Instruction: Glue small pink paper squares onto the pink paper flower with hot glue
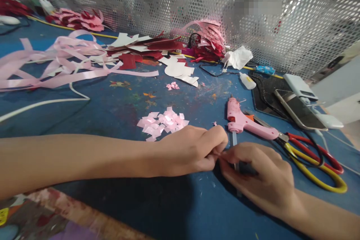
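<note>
My left hand (197,148) is closed, its fingertips pinched together. They meet the thumb and forefinger of my right hand (261,176), which pinch as well. Whatever lies between the fingertips is hidden or too small to name. Behind my left hand is a loose pile of small pink ribbon pieces (163,122) on the blue table. A pink hot glue gun (239,120) lies just beyond my right hand, its clear glue stick (234,140) running down behind the fingers. Beside it are scissors (317,157) with one red and one yellow handle.
Long pink ribbon (56,60) lies tangled at the left, with a white cable (45,103). White paper scraps (177,67) and pink and red fringed bundles (209,41) line the perforated metal screen (182,3). At right lie a phone (300,108), power bank (299,84) and small white bottle (247,81).
</note>
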Available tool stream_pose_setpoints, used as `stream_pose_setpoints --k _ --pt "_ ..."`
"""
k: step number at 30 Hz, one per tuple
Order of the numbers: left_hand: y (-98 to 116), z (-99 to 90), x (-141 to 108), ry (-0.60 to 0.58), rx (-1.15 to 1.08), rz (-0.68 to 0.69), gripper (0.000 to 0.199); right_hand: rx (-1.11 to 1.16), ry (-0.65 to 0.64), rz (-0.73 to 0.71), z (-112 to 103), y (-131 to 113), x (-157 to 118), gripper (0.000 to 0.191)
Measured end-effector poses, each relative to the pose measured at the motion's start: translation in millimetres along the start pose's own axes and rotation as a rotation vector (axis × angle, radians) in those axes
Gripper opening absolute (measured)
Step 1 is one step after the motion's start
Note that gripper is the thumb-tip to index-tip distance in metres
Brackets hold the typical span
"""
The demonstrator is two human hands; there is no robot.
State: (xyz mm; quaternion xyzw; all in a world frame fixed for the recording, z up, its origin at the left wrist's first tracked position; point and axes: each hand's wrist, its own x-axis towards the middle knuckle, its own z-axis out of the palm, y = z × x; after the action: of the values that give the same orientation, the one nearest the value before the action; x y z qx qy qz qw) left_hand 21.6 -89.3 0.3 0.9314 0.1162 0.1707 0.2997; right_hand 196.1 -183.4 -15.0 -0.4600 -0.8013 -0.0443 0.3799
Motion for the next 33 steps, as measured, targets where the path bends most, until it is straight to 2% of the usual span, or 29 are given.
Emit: stream_pose_setpoints --k 6,12,15,20,25,28,31,33 --pt "1 -1.9 -1 -0.016 -0.112 -0.034 0.02 0.019 0.016 -0.025 -1 -3 7 0.017" --pt "1 -0.3 0 0.146 -0.211 -0.071 0.015 0.023 0.093 -0.017 -6 -3 8 0.022" --pt "1 0.9 2 0.25 -0.188 -0.048 0.009 -0.012 0.146 0.081 -5 -1 7 0.021" --pt "0 2.1 3 0.276 -0.156 0.046 0.028 -0.044 0.235 0.304 1 6 9 0.019" --pt "-5 -3.0 3 0.284 -0.165 0.065 0.016 0.052 0.23 0.341 1 9 9 0.018" --pt "-16 -11.1 10 0.293 -0.109 0.045 0.015 0.117 0.251 0.368 -1 11 8 0.015" --pt "-33 -17.6 19 0.352 0.031 -0.01 0.018 0.209 0.254 0.449 -2 13 8 0.013" --pt "-43 -18.2 25 0.325 0.087 0.014 0.019 0.26 0.237 0.494 -1 14 8 0.014"
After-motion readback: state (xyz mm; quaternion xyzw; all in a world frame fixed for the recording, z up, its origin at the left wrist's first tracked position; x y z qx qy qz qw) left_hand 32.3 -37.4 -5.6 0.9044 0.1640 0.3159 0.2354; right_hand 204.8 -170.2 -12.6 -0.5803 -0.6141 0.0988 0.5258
